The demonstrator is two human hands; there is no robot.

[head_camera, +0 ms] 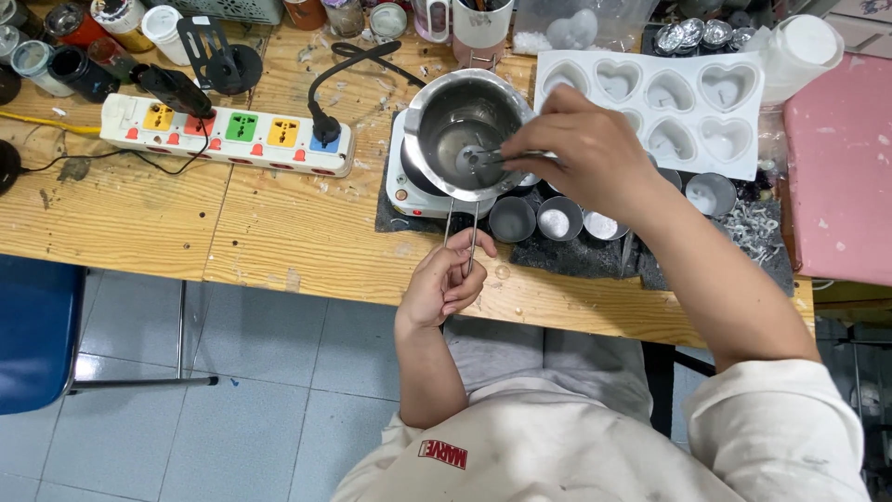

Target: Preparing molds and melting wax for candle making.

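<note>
A steel melting pot (437,116) sits on a small white electric hot plate (401,191) on the wooden table (279,242). My left hand (446,284) grips the pot's two-wire handle (461,223) at the table's near edge. My right hand (590,149) hovers over the pot's right rim, holding a thin metal tool (497,156) whose tip reaches into the pot. What is in the pot looks clear and liquid.
A white heart-shaped mould tray (692,102) lies right of the pot. Several small metal cups (557,221) stand in front on a dark mat. A white power strip (228,130) with coloured sockets lies left. Jars line the back; a pink board (841,167) sits at right.
</note>
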